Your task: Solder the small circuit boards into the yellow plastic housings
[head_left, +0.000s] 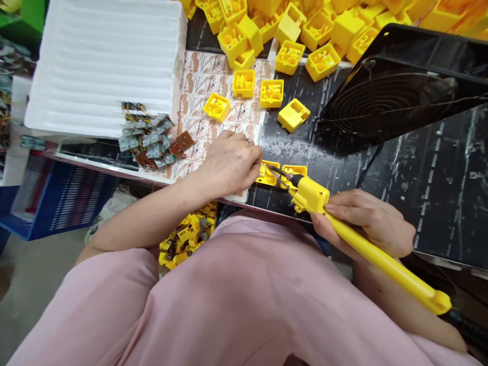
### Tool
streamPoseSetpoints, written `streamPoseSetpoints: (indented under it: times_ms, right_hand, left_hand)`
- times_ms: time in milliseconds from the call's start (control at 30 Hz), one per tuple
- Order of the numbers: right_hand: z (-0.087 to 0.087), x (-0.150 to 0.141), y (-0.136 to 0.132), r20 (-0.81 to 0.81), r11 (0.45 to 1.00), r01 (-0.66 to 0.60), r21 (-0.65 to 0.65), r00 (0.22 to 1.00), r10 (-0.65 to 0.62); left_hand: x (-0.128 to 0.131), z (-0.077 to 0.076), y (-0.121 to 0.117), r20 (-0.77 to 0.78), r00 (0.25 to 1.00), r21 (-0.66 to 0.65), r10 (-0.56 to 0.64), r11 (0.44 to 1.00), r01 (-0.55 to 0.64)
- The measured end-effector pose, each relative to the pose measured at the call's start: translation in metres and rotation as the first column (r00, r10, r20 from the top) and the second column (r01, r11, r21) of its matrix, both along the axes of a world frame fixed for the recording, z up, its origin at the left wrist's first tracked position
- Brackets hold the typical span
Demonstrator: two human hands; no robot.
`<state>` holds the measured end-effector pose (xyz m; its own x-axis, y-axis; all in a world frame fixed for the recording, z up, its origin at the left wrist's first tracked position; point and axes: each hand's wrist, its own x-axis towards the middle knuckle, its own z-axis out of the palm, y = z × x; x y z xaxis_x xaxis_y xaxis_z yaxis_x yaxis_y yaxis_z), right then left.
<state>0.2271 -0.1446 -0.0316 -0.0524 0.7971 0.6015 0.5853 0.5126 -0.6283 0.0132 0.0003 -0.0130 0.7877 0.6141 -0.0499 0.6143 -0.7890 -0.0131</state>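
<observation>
My right hand [366,221] grips a long yellow soldering iron [385,256] that has a black collar near its thin tip. The tip reaches over a small open yellow plastic case [268,174] at the table's front edge. My left hand [234,165], a ring on one finger, is closed at the left side of that case; its fingertips are partly hidden, along with anything small between them. Right beside it lies a second open yellow case [295,174], partly behind the iron.
Several yellow cases [272,93] are spread behind my hands, with a heap [318,30] farther back. Small circuit boards with wires [152,140] lie left, by a white foam block [107,66]. A black fan [396,96] stands right. A blue crate [72,198] is lower left.
</observation>
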Motion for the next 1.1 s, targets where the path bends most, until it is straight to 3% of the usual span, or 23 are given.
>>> streamPoseSetpoints:
  times_ms: [167, 433, 533, 833, 1100]
  right_hand:
    - [-0.002, 0.001, 0.006, 0.046, 0.997, -0.063, 0.036, 0.997, 0.061]
    - [0.0, 0.011, -0.005, -0.022, 0.998, 0.061, -0.003, 0.998, -0.061]
    - [-0.005, 0.013, -0.004, -0.036, 0.997, 0.055, 0.046, 0.998, -0.054]
    - [-0.004, 0.022, -0.01, 0.117, 0.991, 0.128, -0.03, 0.985, -0.123]
    - [-0.009, 0.022, -0.007, 0.101, 0.995, 0.096, -0.005, 0.99, -0.095]
  left_hand:
    - [-0.003, -0.003, 0.001, 0.026, 0.998, 0.053, -0.054, 0.997, 0.052]
    - [-0.004, -0.004, 0.001, 0.021, 0.995, 0.141, -0.095, 0.986, 0.091]
    - [-0.003, -0.003, 0.001, 0.0, 0.995, 0.13, -0.103, 0.986, 0.103]
    - [-0.005, 0.0, -0.001, 0.005, 0.996, 0.121, -0.088, 0.989, 0.087]
    - [-0.007, -0.003, -0.002, 0.029, 0.995, 0.14, -0.095, 0.986, 0.09]
